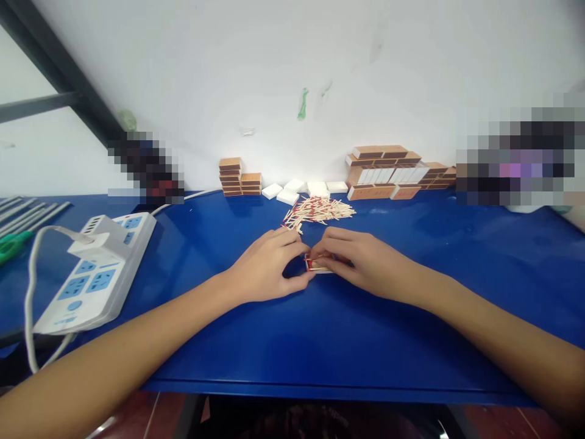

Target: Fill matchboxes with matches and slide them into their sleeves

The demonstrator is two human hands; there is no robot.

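Observation:
A small matchbox tray [325,272] lies on the blue table [283,347] in front of me, with red-tipped matches [314,263] in it. My left hand [274,266] grips its left end between thumb and forefinger. From the right, my right hand [365,259] reaches over the tray, its fingers pressed together on the matches inside and covering much of the tray. Just beyond my hands spreads a loose pile of matches [324,210]. Several white trays [287,196] lie behind the pile.
Against the wall stand a short stack of matchboxes [230,178] on the left and a larger stack [381,160] on the right. A white power strip [103,274] with a plugged-in cable [30,292] lies on the left. Metal rods [34,216] are at the far left.

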